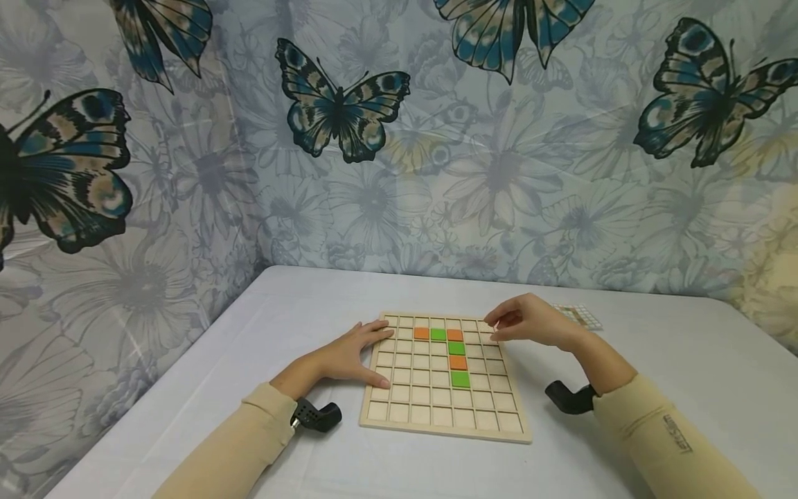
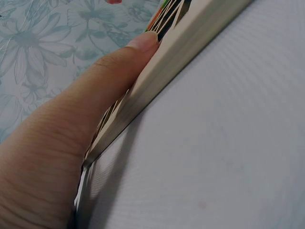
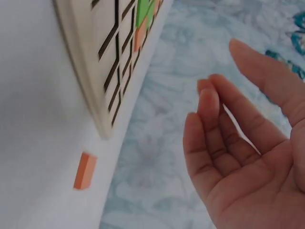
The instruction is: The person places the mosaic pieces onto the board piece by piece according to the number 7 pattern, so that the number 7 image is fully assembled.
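Note:
A wooden grid board (image 1: 440, 433) lies flat on the table. Orange and green tiles alternate in one of its far rows and down a column; the nearest is a green tile (image 1: 460, 379). My left hand (image 1: 349, 355) rests on the board's left edge with spread fingers; the left wrist view shows its thumb (image 2: 119, 67) on the frame. Over the board's far right corner hovers my right hand (image 1: 530, 322). In the right wrist view its fingers (image 3: 195, 148) are loosely bent, thumb apart, with nothing between them. Beyond that corner lies a loose orange block (image 3: 85, 171) on the table.
A small card (image 1: 580, 317) with a coloured grid pattern lies at the back right, partly behind my right hand. White cloth (image 1: 280, 305) covers the table. A curtain (image 1: 399, 208) with butterflies and flowers hangs behind it. Both wrists wear black camera mounts.

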Tool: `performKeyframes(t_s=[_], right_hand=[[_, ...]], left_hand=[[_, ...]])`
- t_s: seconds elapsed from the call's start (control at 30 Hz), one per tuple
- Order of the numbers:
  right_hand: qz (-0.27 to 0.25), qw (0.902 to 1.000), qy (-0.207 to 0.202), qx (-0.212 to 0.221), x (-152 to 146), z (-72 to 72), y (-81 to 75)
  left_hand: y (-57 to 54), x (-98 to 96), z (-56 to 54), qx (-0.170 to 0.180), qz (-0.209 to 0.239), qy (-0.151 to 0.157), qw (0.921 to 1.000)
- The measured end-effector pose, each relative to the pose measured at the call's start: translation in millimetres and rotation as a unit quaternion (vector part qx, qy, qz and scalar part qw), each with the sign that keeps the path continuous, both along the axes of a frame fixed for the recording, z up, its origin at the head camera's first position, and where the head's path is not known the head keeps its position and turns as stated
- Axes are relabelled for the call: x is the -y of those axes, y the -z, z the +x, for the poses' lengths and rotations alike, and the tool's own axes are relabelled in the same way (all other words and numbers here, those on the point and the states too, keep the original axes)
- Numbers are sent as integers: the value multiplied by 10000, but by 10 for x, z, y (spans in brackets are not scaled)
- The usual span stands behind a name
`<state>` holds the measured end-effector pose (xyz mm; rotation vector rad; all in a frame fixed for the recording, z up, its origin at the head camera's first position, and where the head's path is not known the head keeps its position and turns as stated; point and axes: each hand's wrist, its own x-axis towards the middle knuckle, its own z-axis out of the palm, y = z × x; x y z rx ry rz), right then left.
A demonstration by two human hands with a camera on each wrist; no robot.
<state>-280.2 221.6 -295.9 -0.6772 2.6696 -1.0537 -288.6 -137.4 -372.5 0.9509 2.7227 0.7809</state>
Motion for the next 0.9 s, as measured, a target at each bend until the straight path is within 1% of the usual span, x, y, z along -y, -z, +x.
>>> performKeyframes(t_s=[0.07,0.27,0.43,0.53,0.7,0.9], right_hand=[[-44,10000,59,54,-53,-39,14],[-209,9986,410,276,-221,-152,104],[-364,9971,621,249,-352,-222,209],[-426,9959,755,244,-412,-243,264],[-525,9946,864,225,-501,-251,333],[-501,9938,954,286,-596,-272,420]], left_hand=[[-2,0,-1,-15,-6,-6,10000],[-2,5,1,2,-15,0,10000],[-10,5,6,12,-20,-9,10000],[-15,6,7,8,-36,-17,10000],[-15,4,6,-4,-10,3,10000],[-18,4,12,31,25,24,10000]])
